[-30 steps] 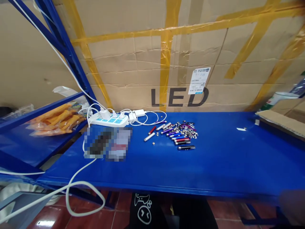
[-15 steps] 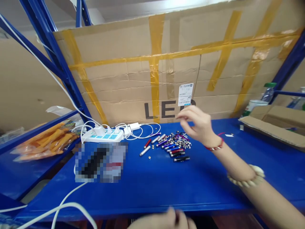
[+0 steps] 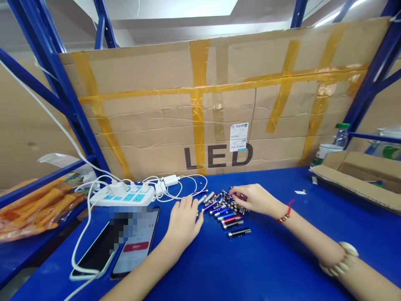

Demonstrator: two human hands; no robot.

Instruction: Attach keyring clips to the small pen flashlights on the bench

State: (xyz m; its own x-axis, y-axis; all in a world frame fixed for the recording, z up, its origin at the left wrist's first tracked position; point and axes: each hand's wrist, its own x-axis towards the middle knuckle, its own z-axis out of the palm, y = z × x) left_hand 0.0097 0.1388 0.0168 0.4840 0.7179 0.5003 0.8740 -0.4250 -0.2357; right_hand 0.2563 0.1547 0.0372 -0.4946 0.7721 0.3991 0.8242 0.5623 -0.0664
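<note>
A heap of small coloured metal tubes and key rings (image 3: 226,207) lies on the blue shelf top (image 3: 282,255). My right hand (image 3: 253,197) rests on the far right of the heap, its fingers curled down onto the pieces. Palm down, my left hand (image 3: 184,221) lies on the shelf just left of the heap, fingers stretched toward a silver tube (image 3: 208,197). One black tube (image 3: 239,232) sits apart at the near side of the heap.
Two phones (image 3: 125,246) lie at the left, wired to a white power strip (image 3: 122,195) with chargers. A big taped cardboard sheet marked LED (image 3: 219,117) stands behind. An open carton (image 3: 360,175) and a bottle (image 3: 340,136) are at the right, orange packets (image 3: 34,207) at far left.
Both hands came into view and down onto the shelf: the right dropped from above the heap onto it, the left moved up from the near edge to beside the heap. The view tilted up.
</note>
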